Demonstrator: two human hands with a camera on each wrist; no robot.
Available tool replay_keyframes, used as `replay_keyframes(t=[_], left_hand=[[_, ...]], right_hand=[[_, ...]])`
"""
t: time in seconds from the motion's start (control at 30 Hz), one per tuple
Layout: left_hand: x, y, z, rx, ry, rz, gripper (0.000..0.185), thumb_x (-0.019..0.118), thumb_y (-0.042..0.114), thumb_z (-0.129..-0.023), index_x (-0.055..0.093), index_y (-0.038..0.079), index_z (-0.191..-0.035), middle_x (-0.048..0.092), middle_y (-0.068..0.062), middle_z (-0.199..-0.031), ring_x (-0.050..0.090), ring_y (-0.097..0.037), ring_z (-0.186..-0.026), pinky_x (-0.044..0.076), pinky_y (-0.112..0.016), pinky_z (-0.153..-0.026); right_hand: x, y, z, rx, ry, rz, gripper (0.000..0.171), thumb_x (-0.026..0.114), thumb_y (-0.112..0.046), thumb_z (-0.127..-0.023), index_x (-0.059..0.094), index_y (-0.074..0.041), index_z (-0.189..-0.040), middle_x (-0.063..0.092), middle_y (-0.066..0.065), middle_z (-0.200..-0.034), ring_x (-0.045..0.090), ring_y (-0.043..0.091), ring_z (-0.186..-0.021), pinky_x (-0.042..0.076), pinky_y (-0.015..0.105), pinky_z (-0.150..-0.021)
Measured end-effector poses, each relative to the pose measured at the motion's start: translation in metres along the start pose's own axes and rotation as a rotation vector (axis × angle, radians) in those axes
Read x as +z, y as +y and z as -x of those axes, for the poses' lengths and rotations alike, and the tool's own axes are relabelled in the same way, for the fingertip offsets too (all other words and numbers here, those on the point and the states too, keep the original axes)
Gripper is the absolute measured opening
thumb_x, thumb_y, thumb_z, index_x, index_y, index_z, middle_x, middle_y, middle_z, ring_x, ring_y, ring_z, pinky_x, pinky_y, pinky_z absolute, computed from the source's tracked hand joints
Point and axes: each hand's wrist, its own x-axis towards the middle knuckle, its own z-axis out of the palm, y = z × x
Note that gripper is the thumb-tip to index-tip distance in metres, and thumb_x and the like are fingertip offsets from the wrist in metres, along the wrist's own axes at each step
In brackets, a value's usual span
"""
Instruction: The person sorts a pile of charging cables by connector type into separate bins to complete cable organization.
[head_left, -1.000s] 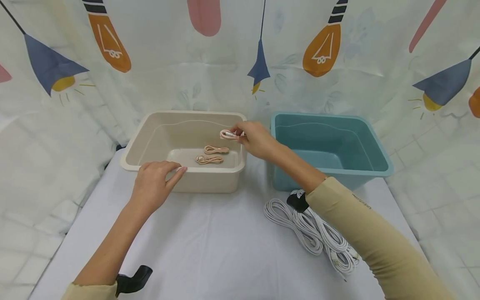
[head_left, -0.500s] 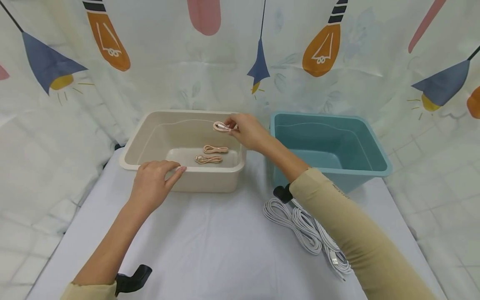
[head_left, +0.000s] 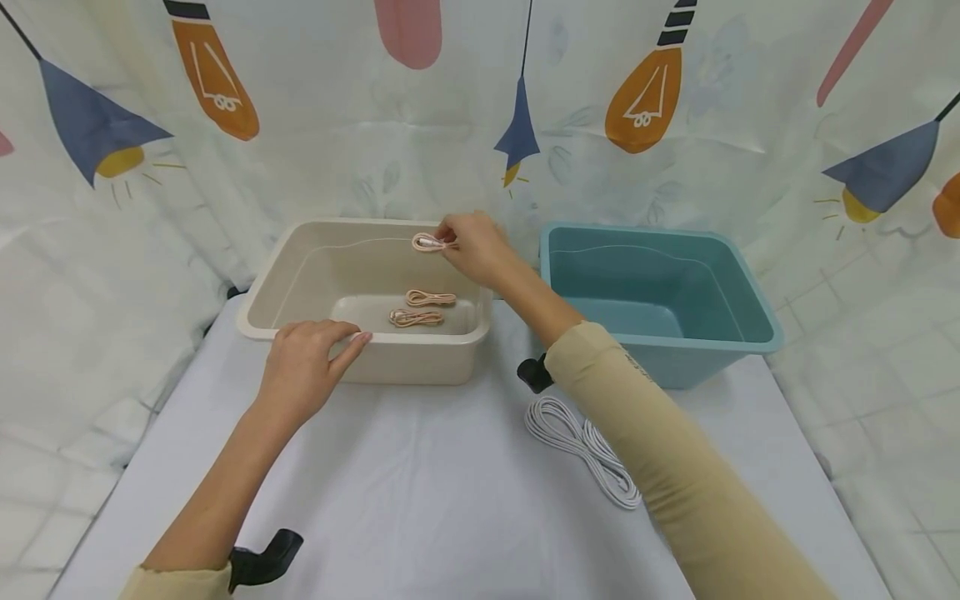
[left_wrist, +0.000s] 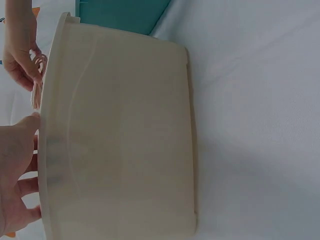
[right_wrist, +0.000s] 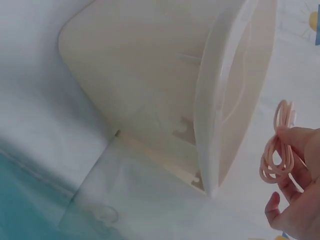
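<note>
My right hand (head_left: 468, 246) pinches a small coiled pink cable (head_left: 425, 242) above the back of the beige bin (head_left: 296, 253); the same pink cable (right_wrist: 280, 147) hangs from my fingers in the right wrist view. Two more coiled pink cables (head_left: 431, 297) lie on the bin's floor. My left hand (head_left: 307, 367) rests with straight fingers on the bin's near rim; in the left wrist view the left hand (left_wrist: 17, 175) lies against the bin wall (left_wrist: 120, 140). A bundle of white cables (head_left: 581, 446) lies on the table under my right forearm.
A teal bin (head_left: 652, 283) stands right of the beige one, nothing visible inside it. The table carries a white cloth (head_left: 420, 492). A patterned curtain (head_left: 360, 125) hangs close behind both bins. Black wrist-camera mounts show at each forearm.
My right hand has carried the pink cable leftward and farther back over the beige bin. The left hand has stayed on the rim.
</note>
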Motion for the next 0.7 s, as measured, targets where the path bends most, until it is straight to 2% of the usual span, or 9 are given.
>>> replay_keyframes(t=[0.1, 0.27, 0.47, 0.7], left_hand=[[-0.001, 0.001, 0.000, -0.010, -0.015, -0.002, 0.028, 0.071, 0.024, -0.102, 0.078, -0.001, -0.113, 0.078, -0.021, -0.109, 0.071, -0.048, -0.105, 0.044, -0.066, -0.100], [-0.002, 0.001, 0.000, -0.020, -0.031, 0.002, 0.029, 0.071, 0.025, -0.103, 0.078, -0.001, -0.114, 0.078, -0.021, -0.111, 0.070, -0.048, -0.106, 0.044, -0.067, -0.102], [-0.004, 0.001, 0.001, -0.021, -0.032, 0.003, 0.028, 0.071, 0.024, -0.103, 0.078, -0.001, -0.114, 0.078, -0.021, -0.111, 0.070, -0.048, -0.106, 0.044, -0.067, -0.101], [-0.004, 0.003, 0.000, -0.022, -0.041, -0.003, 0.027, 0.070, 0.023, -0.103, 0.078, 0.000, -0.114, 0.078, -0.021, -0.112, 0.070, -0.048, -0.107, 0.044, -0.066, -0.102]], right_hand=[[0.000, -0.002, -0.002, 0.009, 0.025, 0.020, 0.022, 0.064, -0.009, -0.105, 0.073, -0.007, -0.126, 0.074, 0.008, -0.124, 0.060, 0.025, -0.122, 0.050, 0.037, -0.102], [0.000, -0.004, -0.005, 0.038, 0.008, -0.018, 0.023, 0.065, -0.008, -0.105, 0.070, -0.003, -0.127, 0.071, 0.012, -0.126, 0.058, 0.026, -0.123, 0.050, 0.034, -0.103], [0.002, -0.001, -0.007, 0.029, -0.027, -0.039, 0.039, 0.067, -0.013, -0.106, 0.061, 0.000, -0.142, 0.067, 0.017, -0.138, 0.060, 0.029, -0.131, 0.048, 0.035, -0.110], [-0.005, 0.008, 0.011, 0.010, -0.032, -0.106, 0.044, 0.067, -0.013, -0.105, 0.057, 0.002, -0.145, 0.063, 0.019, -0.143, 0.058, 0.032, -0.134, 0.046, 0.039, -0.114]])
